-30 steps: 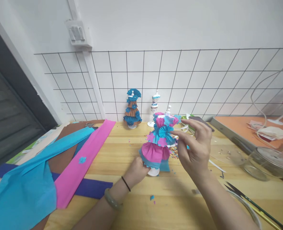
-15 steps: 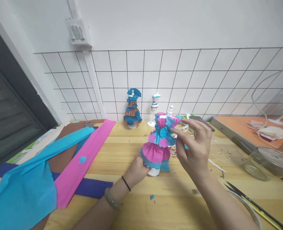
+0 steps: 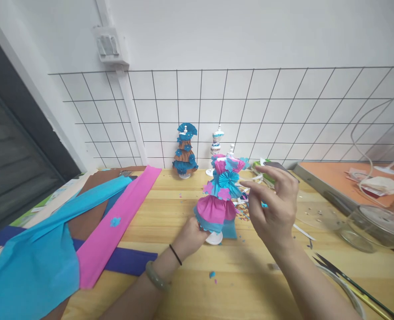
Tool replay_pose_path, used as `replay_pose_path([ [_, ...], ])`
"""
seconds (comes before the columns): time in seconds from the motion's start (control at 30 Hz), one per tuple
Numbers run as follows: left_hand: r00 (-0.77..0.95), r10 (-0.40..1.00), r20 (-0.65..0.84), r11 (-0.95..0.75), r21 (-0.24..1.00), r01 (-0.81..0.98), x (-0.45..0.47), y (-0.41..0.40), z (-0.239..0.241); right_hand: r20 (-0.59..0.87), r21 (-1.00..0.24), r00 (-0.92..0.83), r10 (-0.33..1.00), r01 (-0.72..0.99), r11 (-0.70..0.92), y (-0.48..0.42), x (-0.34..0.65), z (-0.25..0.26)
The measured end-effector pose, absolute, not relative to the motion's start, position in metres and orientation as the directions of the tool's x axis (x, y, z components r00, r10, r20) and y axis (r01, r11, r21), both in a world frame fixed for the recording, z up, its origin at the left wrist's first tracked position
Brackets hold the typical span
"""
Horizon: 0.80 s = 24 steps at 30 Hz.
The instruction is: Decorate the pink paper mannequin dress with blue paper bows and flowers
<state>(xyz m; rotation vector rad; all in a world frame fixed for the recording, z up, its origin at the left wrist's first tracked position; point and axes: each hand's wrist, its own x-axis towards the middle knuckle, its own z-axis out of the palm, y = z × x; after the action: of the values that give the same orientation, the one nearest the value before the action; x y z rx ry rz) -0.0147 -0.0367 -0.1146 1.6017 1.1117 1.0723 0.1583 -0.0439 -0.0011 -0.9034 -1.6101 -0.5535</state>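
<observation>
A small white dress form wears a pink and blue crepe-paper dress [image 3: 215,210] with a pleated blue fan at the waist and paper flowers. My left hand [image 3: 192,232] is closed around its lower part, just under the skirt hem, and the white round base shows beneath. The dress form leans slightly. To its right, my right hand [image 3: 273,200] hangs in the air with thumb and forefinger apart, nothing visible between them. A narrow gap separates those fingertips from the dress.
Crepe-paper sheets, including a pink strip [image 3: 117,231], lie at left. A brown and blue dress form [image 3: 185,153] and a white one [image 3: 217,138] stand by the wall. Scissors [image 3: 350,280], a clear round container [image 3: 373,226] and an orange tray [image 3: 346,171] are at right.
My right hand has drawn back slightly to the right, off the dress. The dress form's top has tipped a little left, while my left hand keeps its hold.
</observation>
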Motion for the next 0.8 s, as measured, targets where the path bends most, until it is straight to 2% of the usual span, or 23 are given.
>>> replay_pose_path([
  [0.17,0.269,0.951,0.153,-0.205,0.963,0.176,-0.0157,-0.0384,-0.1123,0.944,0.077,-0.236,0.231,0.839,0.539,-0.041,0.16,-0.0028],
  [0.37,0.25,0.952,0.177,-0.238,0.94,0.243,-0.0161,-0.0392,-0.1097,0.931,0.158,-0.291,0.22,0.865,0.476,-0.037,0.1595,-0.0066],
  [0.63,0.271,0.934,0.234,-0.298,0.926,0.229,-0.0161,-0.0393,-0.1081,0.937,0.153,-0.286,0.202,0.854,0.497,-0.036,0.1595,-0.009],
  [0.8,0.25,0.947,0.203,-0.261,0.939,0.226,-0.0156,-0.0391,-0.1102,0.952,0.026,-0.202,0.231,0.803,0.595,-0.0399,0.1569,-0.0055],
])
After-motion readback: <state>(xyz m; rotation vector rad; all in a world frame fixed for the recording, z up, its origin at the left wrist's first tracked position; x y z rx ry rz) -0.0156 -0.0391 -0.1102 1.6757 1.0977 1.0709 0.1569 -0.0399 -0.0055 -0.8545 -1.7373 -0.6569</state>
